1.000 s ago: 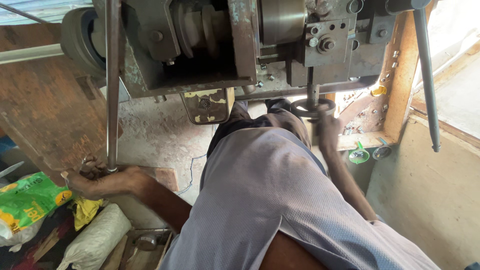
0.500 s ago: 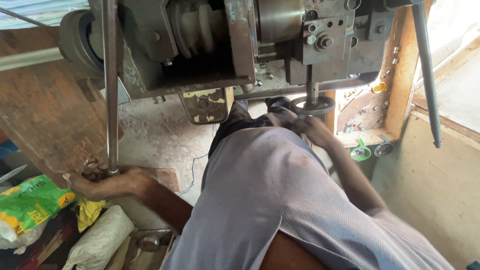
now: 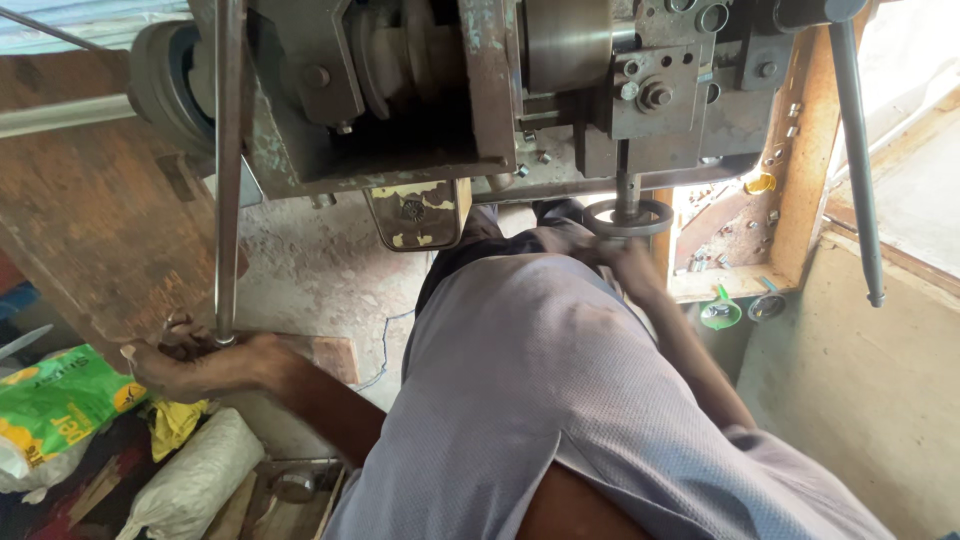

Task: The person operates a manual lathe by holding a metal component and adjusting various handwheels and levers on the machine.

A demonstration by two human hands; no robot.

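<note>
Down by the person's left knee, the left hand (image 3: 190, 362) is clenched around the bottom end of a long steel lever (image 3: 229, 170) that rises straight up in front of the machine (image 3: 480, 90), and it looks braced there, with a small pile of metal bits just beside the knuckles. Nearer the floor lie a green printed bag (image 3: 55, 400), a yellow rag (image 3: 175, 420) and a white sack (image 3: 190, 485), close enough that I would keep the elbow clear of them when the lever swings. Across the grey shirt, the right hand (image 3: 625, 262) reaches up to the small round handwheel (image 3: 628, 217) that hangs on a short shaft under the grey tool block; the fingers lie on its rim, though from here I cannot tell whether they close fully round it. To my eye the work is feeding by that wheel while the lever is held, so it wants a slow, even turn, a firm left grip, and the sleeve kept off the stepped pulley (image 3: 400, 50) above. Further off a second lever (image 3: 855, 160) hangs free on the right, and a green funnel (image 3: 720, 312) sits on the wooden ledge beyond.
</note>
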